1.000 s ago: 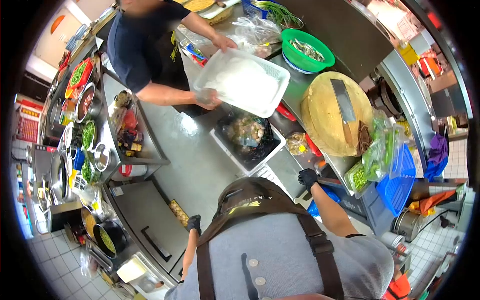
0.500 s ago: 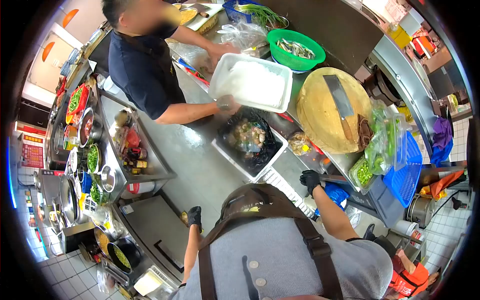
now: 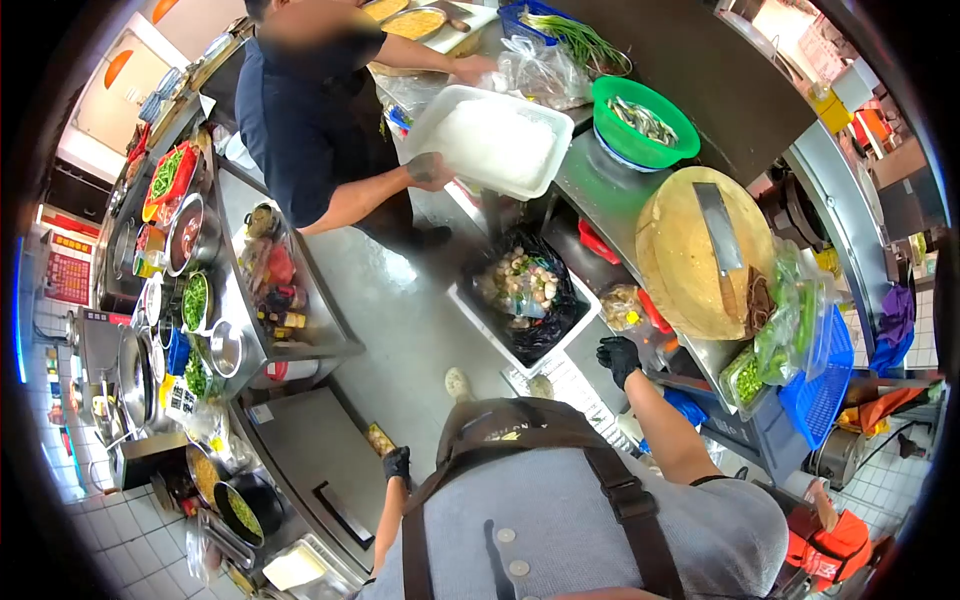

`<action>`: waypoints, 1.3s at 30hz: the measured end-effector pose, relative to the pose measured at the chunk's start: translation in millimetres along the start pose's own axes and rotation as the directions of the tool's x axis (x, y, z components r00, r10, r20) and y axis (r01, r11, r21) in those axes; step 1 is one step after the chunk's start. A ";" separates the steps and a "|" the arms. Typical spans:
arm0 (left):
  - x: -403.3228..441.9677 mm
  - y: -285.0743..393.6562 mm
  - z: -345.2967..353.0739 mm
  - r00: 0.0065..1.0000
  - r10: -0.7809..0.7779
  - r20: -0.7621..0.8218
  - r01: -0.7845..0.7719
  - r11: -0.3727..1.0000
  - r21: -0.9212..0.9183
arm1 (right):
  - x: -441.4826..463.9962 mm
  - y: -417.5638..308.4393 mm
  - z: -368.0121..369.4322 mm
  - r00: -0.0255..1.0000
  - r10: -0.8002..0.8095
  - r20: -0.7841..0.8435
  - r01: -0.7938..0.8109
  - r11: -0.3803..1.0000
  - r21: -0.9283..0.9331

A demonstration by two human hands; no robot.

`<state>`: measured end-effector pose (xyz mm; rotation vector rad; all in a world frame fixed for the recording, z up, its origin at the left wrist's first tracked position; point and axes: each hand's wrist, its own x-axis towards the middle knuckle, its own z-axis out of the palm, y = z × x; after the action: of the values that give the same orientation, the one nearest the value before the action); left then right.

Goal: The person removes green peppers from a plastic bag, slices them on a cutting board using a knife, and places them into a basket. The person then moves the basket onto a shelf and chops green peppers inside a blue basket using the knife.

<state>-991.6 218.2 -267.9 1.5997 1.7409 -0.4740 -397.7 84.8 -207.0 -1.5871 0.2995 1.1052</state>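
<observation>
My right hand (image 3: 619, 359), in a black glove, hangs in the air near the counter's front edge. Its fingers are loosely bent and a little apart, with nothing in them. My left hand (image 3: 397, 463), gloved too, hangs low beside the steel undercounter cabinet (image 3: 300, 450); its fingers are loose and I see nothing held. Ahead on the floor stands a white bin (image 3: 500, 350) with a black bag (image 3: 560, 300) and food scraps inside. A co-worker (image 3: 305, 130) holds up a white basket (image 3: 440, 115) with white contents above the counter edge, near the bin.
On the right counter are a round chopping board (image 3: 675, 240) with a cleaver (image 3: 717, 225), a green basin (image 3: 670, 150) of small fish and a blue basket (image 3: 815, 380). Bowls of chopped vegetables (image 3: 196, 300) line the left counter. A person in orange (image 3: 835, 545) is behind, to the right.
The camera view has shifted, and my shoes now show in front. The co-worker's farther hand has left the white basket for a plastic bag on the counter. My hands stay empty.
</observation>
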 end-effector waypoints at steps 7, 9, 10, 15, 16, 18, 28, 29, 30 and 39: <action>66.2 -57.4 -54.4 0.984 0.147 -0.098 -0.153 0.986 -0.059 | 80.1 87.6 36.2 0.790 -0.494 0.362 0.613 0.660 -0.435; 97.5 -86.3 -64.7 0.992 0.064 -0.105 -0.100 0.920 -0.378 | 122.5 125.0 39.1 0.627 -0.643 0.440 0.777 0.479 -0.408; 133.5 -111.8 -59.3 0.991 -0.041 -0.130 0.005 0.963 -0.270 | 123.2 126.2 48.0 0.643 -0.645 0.413 0.764 0.505 -0.401; 158.2 -104.4 -154.9 0.973 0.120 -0.196 -0.154 0.974 -0.168 | 81.6 91.3 106.3 0.777 -0.576 0.255 0.627 0.670 -0.397; 169.3 -99.2 -164.8 0.970 0.127 -0.209 -0.158 0.978 -0.140 | 43.7 58.7 132.6 0.924 -0.369 0.103 0.383 0.895 -0.228; 195.6 -84.3 -180.2 0.973 0.028 -0.229 -0.088 0.963 -0.255 | -13.7 4.1 178.2 0.983 -0.180 -0.044 0.179 0.983 -0.037; 276.6 43.0 -215.7 0.896 0.361 -0.259 -0.413 0.891 -0.190 | 100.5 -11.1 262.2 0.729 -0.559 0.395 0.683 0.637 -0.357; 264.9 54.3 -223.2 0.939 0.272 -0.211 -0.327 0.895 -0.303 | 78.2 -25.2 298.8 0.775 -0.454 0.440 0.613 0.710 -0.347; 250.0 84.9 -248.4 0.969 0.186 -0.163 -0.238 0.880 -0.412 | 72.1 -37.0 332.5 0.800 -0.349 0.487 0.542 0.769 -0.339; 280.3 132.3 -329.3 0.995 -0.002 -0.103 -0.075 0.665 -0.743 | 215.3 -64.7 503.1 0.429 -0.547 0.719 0.848 0.519 -0.110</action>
<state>-940.9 664.8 -217.7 1.0434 1.6428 0.3429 -484.9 620.7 -301.0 -1.3898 -1.1289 0.9147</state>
